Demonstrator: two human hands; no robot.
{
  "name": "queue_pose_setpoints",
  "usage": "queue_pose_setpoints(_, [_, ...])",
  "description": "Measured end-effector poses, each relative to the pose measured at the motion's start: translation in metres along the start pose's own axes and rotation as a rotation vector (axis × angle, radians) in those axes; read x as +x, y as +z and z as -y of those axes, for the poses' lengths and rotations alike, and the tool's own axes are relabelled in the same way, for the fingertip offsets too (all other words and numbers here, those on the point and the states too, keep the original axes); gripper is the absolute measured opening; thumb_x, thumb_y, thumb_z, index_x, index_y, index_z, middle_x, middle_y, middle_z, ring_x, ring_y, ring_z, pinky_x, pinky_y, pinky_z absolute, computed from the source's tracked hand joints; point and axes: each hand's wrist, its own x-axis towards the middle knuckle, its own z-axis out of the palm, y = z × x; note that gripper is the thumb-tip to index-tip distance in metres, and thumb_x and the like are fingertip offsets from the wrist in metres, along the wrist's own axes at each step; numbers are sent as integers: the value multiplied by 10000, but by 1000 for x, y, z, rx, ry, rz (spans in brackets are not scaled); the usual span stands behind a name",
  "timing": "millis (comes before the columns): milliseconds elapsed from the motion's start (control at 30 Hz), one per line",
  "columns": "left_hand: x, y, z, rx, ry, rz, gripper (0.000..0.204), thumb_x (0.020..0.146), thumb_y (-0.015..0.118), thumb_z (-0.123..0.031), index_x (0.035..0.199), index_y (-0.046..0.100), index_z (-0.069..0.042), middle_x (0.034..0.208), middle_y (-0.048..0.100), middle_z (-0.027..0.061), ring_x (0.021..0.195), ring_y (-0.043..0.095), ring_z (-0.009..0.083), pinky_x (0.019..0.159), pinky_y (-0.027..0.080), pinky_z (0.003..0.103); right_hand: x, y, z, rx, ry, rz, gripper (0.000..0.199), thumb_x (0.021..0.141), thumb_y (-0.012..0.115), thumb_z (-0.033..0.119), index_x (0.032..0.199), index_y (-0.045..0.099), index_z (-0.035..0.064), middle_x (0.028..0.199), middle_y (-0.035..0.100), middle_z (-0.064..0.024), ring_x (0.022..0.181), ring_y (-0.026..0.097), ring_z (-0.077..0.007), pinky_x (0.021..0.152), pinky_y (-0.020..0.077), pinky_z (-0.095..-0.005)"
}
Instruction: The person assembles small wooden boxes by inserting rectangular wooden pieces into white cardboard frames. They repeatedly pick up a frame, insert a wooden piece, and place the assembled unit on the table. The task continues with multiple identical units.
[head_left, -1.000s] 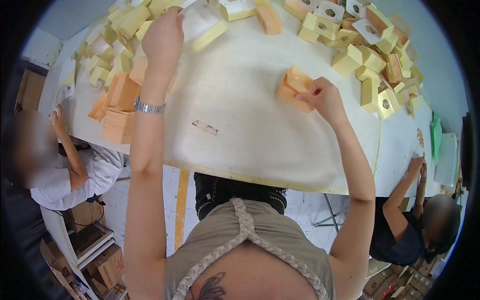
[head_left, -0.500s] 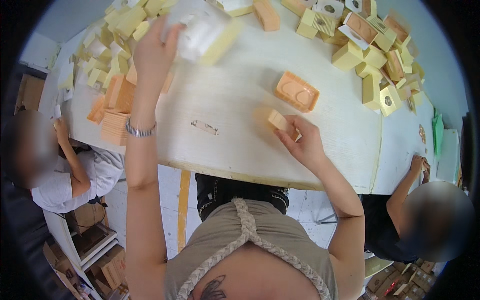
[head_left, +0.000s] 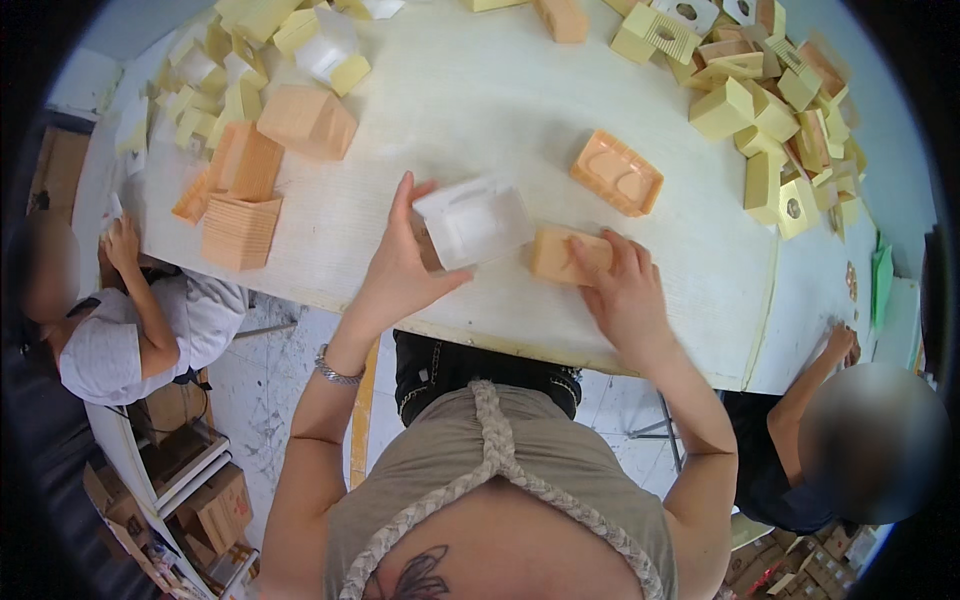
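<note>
The left hand [head_left: 400, 268], back from the far pile, now grips a white plastic tray [head_left: 472, 222] beside the orange block [head_left: 568, 255] that the right hand [head_left: 625, 290] presses flat, so the two pieces meet.

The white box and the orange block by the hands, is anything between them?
No. In the head view, the white box and orange block sit almost touching, with only a sliver of bare table.

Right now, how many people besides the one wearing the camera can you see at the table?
2. One person in a white shirt sits at the table's left edge; another person in dark clothing sits at its lower right corner. Others may be out of view.
</note>
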Motion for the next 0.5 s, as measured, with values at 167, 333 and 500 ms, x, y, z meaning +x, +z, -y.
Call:
queue_pose_setpoints(167, [10,9,-3,44,-187,-4,1077,690,836,-122,1528,160,-71,1271,556,210,1091,606,296,927,490,351,32,-78,29,157,-176,52,489,774,698,132,1257,637,176,1294,542,-153,962,584,-242,733,535,-313])
queue_pose_setpoints(333, [18,9,-1,120,-65,61,1049,688,844,-71,1512,196,-59,1244,585,157,1016,636,234,825,534,324,82,-29,41,-136,-351,-65,371,757,663,100,1127,667,73,1309,538,-178,945,601,-247,710,544,-315])
queue_pose_setpoints(500, [16,8,12,127,-20,27,964,661,872,-119,1447,319,-46,1222,604,142,979,646,231,820,536,323,100,-1,22,191,-500,-38,377,758,636,70,1123,638,-25,1349,516,-194,980,601,-297,807,545,-356])
